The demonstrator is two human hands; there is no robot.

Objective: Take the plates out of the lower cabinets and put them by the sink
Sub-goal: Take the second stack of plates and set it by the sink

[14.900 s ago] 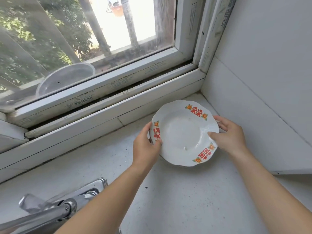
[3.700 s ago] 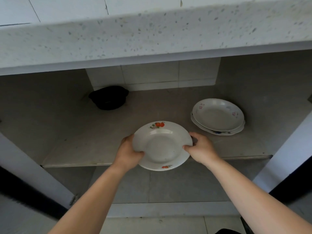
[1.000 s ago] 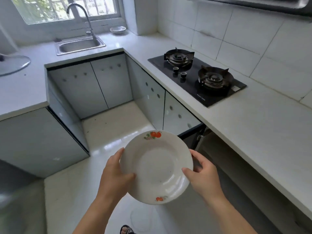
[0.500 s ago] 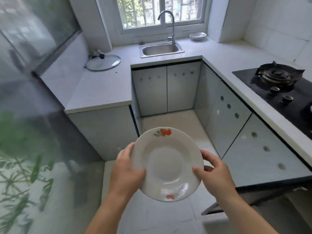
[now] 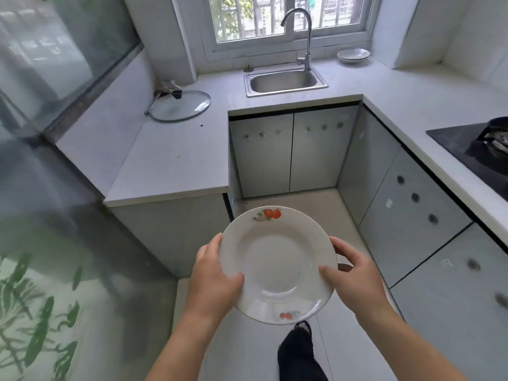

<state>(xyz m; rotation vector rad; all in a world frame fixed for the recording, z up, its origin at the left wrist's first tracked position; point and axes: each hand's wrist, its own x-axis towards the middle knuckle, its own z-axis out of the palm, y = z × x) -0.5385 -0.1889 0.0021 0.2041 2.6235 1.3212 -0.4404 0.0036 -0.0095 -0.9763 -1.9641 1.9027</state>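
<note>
Head view: left hand grips plate at its left rim, thumb on top. Right hand grips the right rim, thumb on top. Plate held level in the air above the floor, well apart from sink. Stacked plates right of sink on counter. Glass lid left. Closed cabinets ahead.

Looks like a small home kitchen. Has a U-shaped white countertop over grey cabinet doors, with a steel sink and a curved tap under a window. On the right, shows a black gas hob. Keeps a glass pot lid left of the sink and stacked plates on its right.
</note>
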